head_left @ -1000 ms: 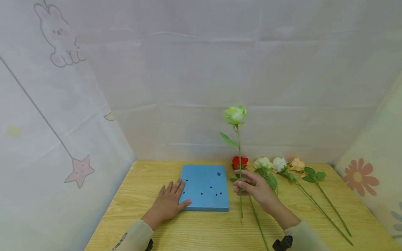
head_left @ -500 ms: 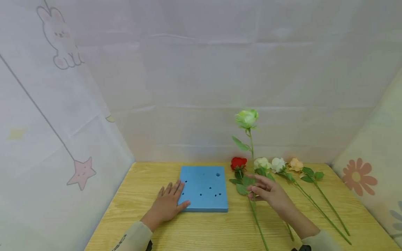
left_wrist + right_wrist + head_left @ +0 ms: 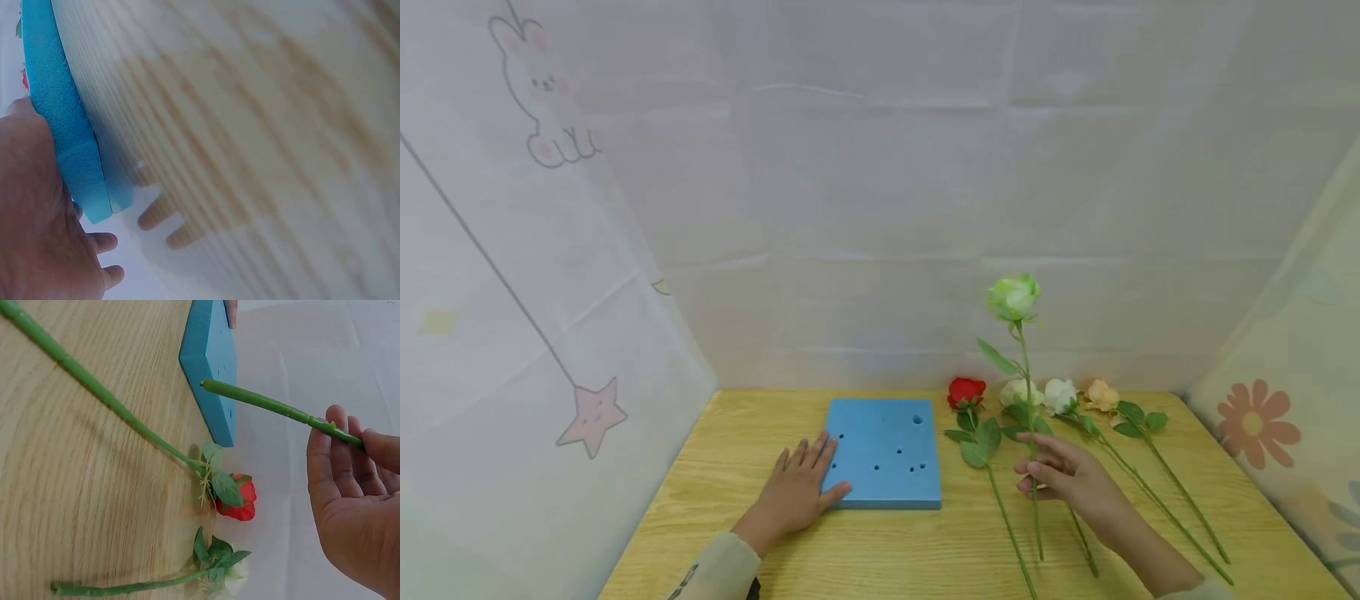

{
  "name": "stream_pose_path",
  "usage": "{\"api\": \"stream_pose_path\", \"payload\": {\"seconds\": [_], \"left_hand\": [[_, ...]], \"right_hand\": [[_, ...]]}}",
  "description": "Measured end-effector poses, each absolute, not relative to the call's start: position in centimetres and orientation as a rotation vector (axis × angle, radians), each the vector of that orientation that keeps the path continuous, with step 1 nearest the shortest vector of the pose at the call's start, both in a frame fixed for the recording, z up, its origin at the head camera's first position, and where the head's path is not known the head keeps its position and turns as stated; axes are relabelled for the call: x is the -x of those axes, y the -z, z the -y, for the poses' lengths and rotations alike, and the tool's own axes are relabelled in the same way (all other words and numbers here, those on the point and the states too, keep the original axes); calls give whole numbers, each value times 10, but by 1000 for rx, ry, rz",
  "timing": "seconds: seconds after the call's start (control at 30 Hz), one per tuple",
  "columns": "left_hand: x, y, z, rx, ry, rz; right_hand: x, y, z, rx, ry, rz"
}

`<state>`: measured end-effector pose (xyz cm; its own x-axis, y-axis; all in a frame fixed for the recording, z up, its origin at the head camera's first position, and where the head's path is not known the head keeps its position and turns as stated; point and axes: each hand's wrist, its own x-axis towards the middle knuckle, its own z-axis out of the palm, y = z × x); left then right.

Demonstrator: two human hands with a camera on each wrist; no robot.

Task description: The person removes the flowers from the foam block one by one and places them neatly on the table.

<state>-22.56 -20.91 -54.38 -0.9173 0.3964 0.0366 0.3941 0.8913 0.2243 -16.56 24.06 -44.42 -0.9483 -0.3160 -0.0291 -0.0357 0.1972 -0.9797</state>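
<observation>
Upright in my right hand (image 3: 1075, 479) is a green artificial rose (image 3: 1014, 297), its stem pinched between thumb and fingers. In the right wrist view the stem's cut lower end (image 3: 250, 398) sticks out free of the table. My left hand (image 3: 793, 492) lies with spread, straight fingers on the left edge of a blue foam block (image 3: 887, 442), which has several small holes in its top. In the left wrist view that hand lies against the side of the block (image 3: 59, 94). A red rose (image 3: 966, 392) lies between the block and my right hand.
A cream rose (image 3: 1017, 392), a white rose (image 3: 1061, 397) and a peach rose (image 3: 1102, 395) lie at the back right, their stems slanting forward across the wooden table (image 3: 820, 562). A fabric backdrop (image 3: 865, 208) stands behind the table.
My right hand has moved right with the green rose, away from the blue block, and slightly lower. The stem now leans a little. My left hand has stayed on the block.
</observation>
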Motion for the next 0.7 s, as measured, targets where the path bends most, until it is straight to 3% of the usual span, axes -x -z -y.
{"api": "stream_pose_path", "payload": {"seconds": [0.7], "left_hand": [[228, 546, 209, -622, -357, -3033]], "right_hand": [[140, 437, -302, 259, 1773, -2200]]}}
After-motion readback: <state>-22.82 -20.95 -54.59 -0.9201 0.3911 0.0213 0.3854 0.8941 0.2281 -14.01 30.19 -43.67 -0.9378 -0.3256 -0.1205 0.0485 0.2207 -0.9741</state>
